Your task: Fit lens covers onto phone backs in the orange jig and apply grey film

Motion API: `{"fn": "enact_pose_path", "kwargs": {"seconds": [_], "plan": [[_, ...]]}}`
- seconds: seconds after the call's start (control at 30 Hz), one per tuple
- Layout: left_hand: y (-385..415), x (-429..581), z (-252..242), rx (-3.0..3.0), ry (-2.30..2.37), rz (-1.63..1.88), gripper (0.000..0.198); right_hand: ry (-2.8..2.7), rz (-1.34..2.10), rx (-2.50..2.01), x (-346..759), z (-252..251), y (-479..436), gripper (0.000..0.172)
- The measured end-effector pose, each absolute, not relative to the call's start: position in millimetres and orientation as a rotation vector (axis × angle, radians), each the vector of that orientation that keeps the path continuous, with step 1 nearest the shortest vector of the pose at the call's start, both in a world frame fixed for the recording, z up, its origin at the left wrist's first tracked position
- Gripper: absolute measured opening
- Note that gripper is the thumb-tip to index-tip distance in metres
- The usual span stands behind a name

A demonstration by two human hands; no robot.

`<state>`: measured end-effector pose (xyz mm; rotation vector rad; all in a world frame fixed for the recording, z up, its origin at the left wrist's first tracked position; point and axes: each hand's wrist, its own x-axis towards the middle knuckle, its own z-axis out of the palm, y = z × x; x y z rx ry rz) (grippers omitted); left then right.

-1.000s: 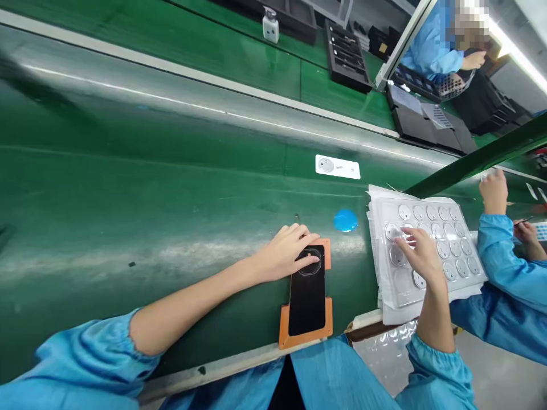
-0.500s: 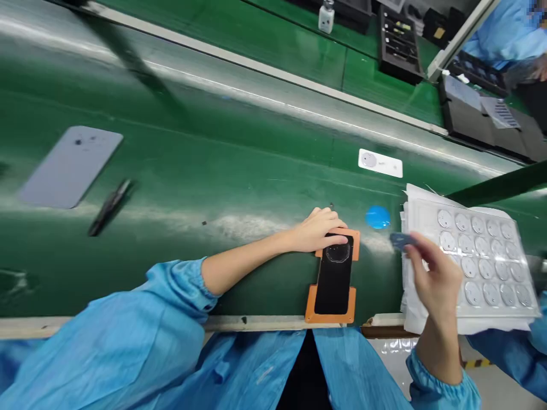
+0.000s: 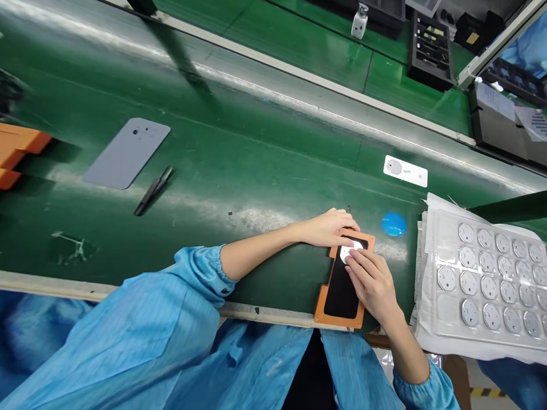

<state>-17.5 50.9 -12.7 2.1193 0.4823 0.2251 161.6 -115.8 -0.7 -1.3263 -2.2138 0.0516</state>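
Observation:
A black phone-shaped panel (image 3: 342,287) lies in an orange holder (image 3: 321,307) at the table's front edge. My left hand (image 3: 331,226) curls round the holder's upper left corner, its thumb reaching onto the panel. On the panel's upper part sits a round, silvery white disc (image 3: 345,251), partly covered by fingers. My right hand (image 3: 371,279) has its fingers together, with the tips touching the disc. A clear tray (image 3: 448,310) of similar discs rests on white sheets to the right.
A blue round film (image 3: 394,224) and a white card with a disc print (image 3: 405,171) lie beyond my hands. Leftward are black tweezers (image 3: 152,191), a grey phone back cover (image 3: 128,154) and more orange holders (image 3: 21,145). A small bottle (image 3: 359,21) stands on the shelf.
My right hand has moved left from beside the tray to the panel, and the disc now lies on the panel's upper part. My left hand stays on the holder. The view has shifted leftward.

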Motion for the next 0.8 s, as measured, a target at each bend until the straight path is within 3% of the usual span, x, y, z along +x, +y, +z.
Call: {"fn": "enact_pose_path", "kwargs": {"seconds": [0.17,0.3,0.43,0.6,0.8], "plan": [[50,-17,-10,2.111,0.523,0.189,0.038,-1.873,0.095,-1.699,191,5,-92,0.024],[50,-19,-9,2.098,0.535,0.160,0.041,-1.547,0.151,-2.250,227,3,-59,0.052],[51,-19,-8,2.099,0.534,0.161,0.043,-1.569,0.258,-2.439,241,4,-31,0.069],[50,-17,-12,2.132,0.528,0.203,0.044,-1.682,0.330,-2.636,232,26,-7,0.048],[56,-20,-38,2.140,0.613,0.232,0.052,-1.746,0.416,-2.747,224,35,13,0.056]]}}
